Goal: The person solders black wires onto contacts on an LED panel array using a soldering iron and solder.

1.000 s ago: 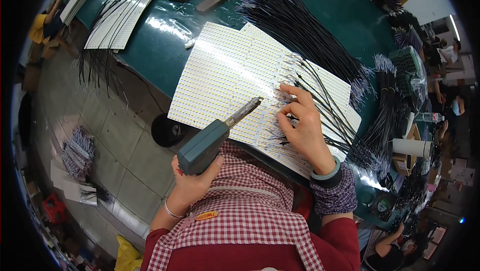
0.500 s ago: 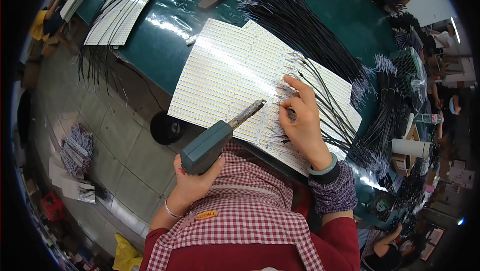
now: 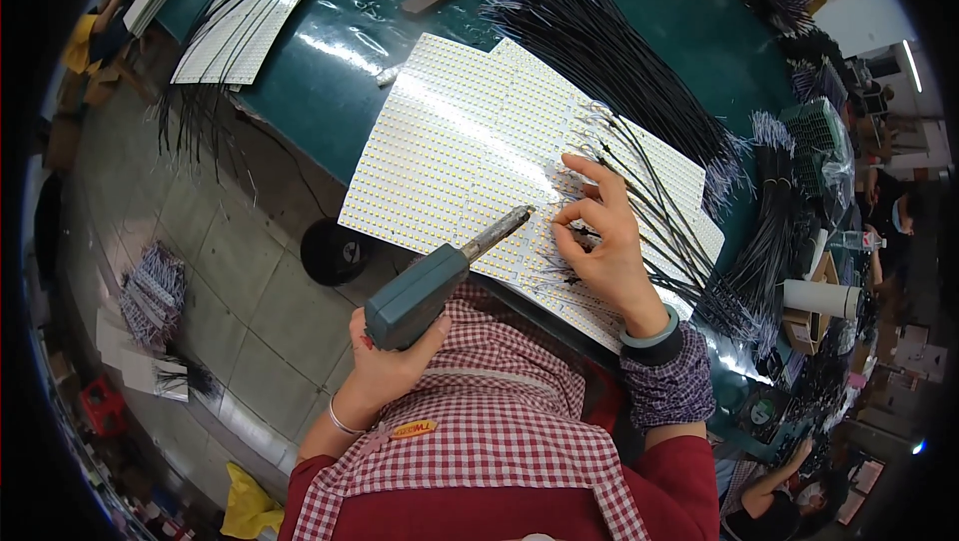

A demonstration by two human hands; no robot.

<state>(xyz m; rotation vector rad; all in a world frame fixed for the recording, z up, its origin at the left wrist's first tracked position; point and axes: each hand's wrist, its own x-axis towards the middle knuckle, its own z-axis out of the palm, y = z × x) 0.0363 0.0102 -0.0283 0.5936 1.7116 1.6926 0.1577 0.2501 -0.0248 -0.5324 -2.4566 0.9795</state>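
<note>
Head view shows our left hand (image 3: 385, 371) wrapped around the grey-green grip of a soldering gun (image 3: 430, 286), its metal tip (image 3: 519, 218) reaching forward to rest on the white panel of small LEDs (image 3: 450, 141) just left of our right hand (image 3: 604, 241). That right hand lies on the panel with thumb and fingers pinched together on a thin black wire (image 3: 639, 191); the pinch point itself is too small for us to make out, and we cannot tell whether the tip touches the wire end. More black wires fan out from under the right hand toward its far right, and the palm hides where they join the panel. Beyond the hands, a thick bundle of black wires (image 3: 609, 51) lies on the green table (image 3: 330, 71). Far to the left of the left hand, more panels (image 3: 245, 26) sit at the table edge, partly cut off by the frame. Our checked apron (image 3: 479, 441) covers the panel's near edge. Below the left hand, a dark round object (image 3: 333, 251) sits on the floor, its kind unclear.
</note>
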